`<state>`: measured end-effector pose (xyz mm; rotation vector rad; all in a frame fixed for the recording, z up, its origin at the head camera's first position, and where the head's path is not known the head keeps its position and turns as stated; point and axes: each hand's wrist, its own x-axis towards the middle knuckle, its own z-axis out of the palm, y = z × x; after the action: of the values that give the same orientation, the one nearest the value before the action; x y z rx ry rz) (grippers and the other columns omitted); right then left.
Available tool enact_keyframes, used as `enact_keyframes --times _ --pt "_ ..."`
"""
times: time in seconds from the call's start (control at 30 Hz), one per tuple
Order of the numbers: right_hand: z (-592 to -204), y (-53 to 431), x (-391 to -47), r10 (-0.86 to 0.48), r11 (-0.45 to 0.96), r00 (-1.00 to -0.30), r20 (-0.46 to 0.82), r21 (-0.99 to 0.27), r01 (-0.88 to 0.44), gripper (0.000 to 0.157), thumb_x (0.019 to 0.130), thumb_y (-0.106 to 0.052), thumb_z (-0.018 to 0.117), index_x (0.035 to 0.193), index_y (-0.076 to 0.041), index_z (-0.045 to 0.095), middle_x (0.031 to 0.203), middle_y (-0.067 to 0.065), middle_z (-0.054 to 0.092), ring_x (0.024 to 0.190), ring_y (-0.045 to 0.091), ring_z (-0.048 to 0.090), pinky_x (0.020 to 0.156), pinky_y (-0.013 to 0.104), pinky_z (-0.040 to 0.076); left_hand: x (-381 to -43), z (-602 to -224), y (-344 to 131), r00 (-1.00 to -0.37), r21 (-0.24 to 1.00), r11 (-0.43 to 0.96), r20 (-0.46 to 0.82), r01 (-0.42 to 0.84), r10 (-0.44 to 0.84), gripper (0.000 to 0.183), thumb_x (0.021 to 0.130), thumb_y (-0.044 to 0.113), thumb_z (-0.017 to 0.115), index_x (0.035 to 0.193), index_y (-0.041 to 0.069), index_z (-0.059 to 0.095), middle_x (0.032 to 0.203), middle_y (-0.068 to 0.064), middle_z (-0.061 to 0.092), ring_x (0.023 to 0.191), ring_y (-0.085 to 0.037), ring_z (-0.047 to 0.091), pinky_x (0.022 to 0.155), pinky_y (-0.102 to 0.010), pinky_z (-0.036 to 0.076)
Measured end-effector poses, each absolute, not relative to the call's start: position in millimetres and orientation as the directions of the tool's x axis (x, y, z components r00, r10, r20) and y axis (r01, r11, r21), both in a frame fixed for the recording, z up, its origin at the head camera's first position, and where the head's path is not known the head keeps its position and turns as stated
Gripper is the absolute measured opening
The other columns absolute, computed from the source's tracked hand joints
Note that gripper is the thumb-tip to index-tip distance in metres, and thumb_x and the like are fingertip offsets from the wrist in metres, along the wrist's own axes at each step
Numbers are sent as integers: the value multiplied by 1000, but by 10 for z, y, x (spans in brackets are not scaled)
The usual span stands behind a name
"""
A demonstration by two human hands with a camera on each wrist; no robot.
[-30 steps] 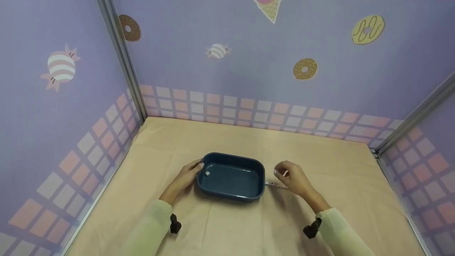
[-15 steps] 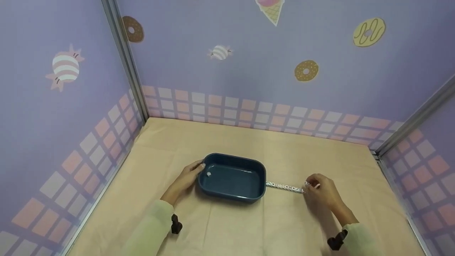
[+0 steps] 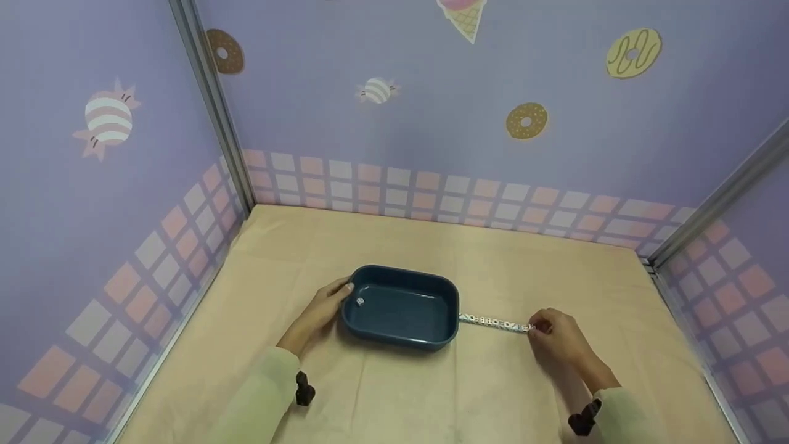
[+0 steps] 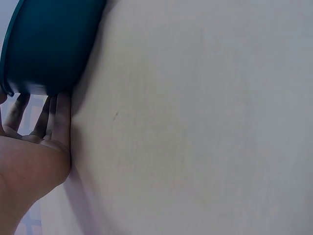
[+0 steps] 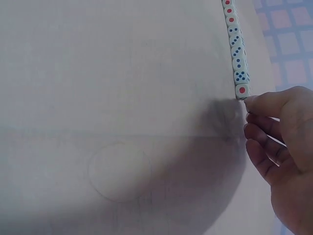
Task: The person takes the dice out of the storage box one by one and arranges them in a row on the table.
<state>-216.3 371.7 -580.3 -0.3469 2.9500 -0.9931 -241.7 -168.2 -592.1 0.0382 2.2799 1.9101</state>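
A dark blue rectangular dish point(image 3: 404, 311) stands on the cloth with one white die point(image 3: 360, 301) inside, near its left end. My left hand point(image 3: 322, 310) grips the dish's left end, thumb over the rim and fingers against the outer wall, as the left wrist view shows from below. From the dish's right end a straight row of white dice point(image 3: 493, 322) runs to the right, several with red or blue pips up. At the row's right end, my right hand point(image 3: 561, 336) pinches a die point(image 5: 242, 91) between thumb and forefinger; the fingertips partly cover it.
A cream cloth point(image 3: 407, 394) covers the table. Purple patterned walls point(image 3: 394, 123) with metal corner posts point(image 3: 216, 111) close off the back and both sides. A dark wrist camera mount point(image 3: 584, 419) sits at each sleeve.
My right hand has moved right from beside the dish, carrying a die, then lowered it to the row's far end. More of the row shows. My left hand and the dish keep their place.
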Motion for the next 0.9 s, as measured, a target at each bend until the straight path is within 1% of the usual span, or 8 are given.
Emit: enact_keyframes --times 0.13,0.27,0.43,0.53,0.67,0.73,0.8,0.9 --pt "-5833 3699 -2172 -207 780 -977 48 -594 -195 12 94 3 76 104 -5 75 96 2 66 87 18 62 75 28 56 -2418 -5925 -1673 -986 975 199 -123 -99 115 56 113 35 52 160 5 46 164 -18 44 156 -39 32 129 -54 23" --pt "-5860 3695 -2172 -208 780 -976 63 -592 -204 12 94 2 77 104 -5 75 96 4 65 87 18 62 73 28 55 -2409 -5923 -1674 -986 972 209 -132 -108 101 57 112 38 53 160 7 47 164 -18 43 156 -39 32 128 -55 24" --pt "-5859 3706 -2161 -211 779 -976 59 -593 -205 17 93 2 77 110 -2 74 98 6 66 87 18 62 72 26 55 -2397 -5916 -1683 -986 974 201 -125 -102 108 58 112 39 54 160 6 46 165 -19 42 156 -40 32 128 -55 24" --pt "-5808 3693 -2159 -224 772 -973 56 -599 -212 25 93 2 78 117 3 71 101 9 68 88 21 64 72 30 56 -2398 -5911 -1702 -984 975 191 -138 -114 116 59 112 40 54 160 8 46 165 -18 42 157 -39 31 129 -55 23" --pt "-5688 3597 -2185 -213 752 -974 83 -622 -217 32 94 -1 78 124 7 68 107 17 69 97 30 67 81 42 58 -2401 -5902 -1713 -982 978 178 -135 -111 129 58 112 40 53 160 9 46 166 -17 41 157 -40 30 129 -55 22" --pt "-5643 3491 -2221 -205 735 -973 109 -639 -227 33 95 -3 78 125 7 68 111 20 68 101 34 67 85 46 58 -2401 -5899 -1712 -983 979 175 -128 -104 134 57 113 40 52 160 8 46 166 -17 41 157 -40 30 129 -55 22" --pt "-5611 3339 -2264 -202 716 -969 144 -653 -246 31 94 -3 79 123 5 69 111 20 68 101 34 66 84 45 58 -2401 -5899 -1702 -982 979 175 -128 -103 137 57 113 39 52 160 8 46 166 -17 41 157 -39 30 129 -53 22" --pt "-5575 3040 -2343 -226 676 -947 228 -663 -321 26 92 -2 81 117 1 72 105 16 70 96 32 67 79 42 60 -2402 -5912 -1678 -982 978 175 -139 -116 127 57 112 39 53 160 9 46 166 -16 42 157 -37 31 129 -53 23"
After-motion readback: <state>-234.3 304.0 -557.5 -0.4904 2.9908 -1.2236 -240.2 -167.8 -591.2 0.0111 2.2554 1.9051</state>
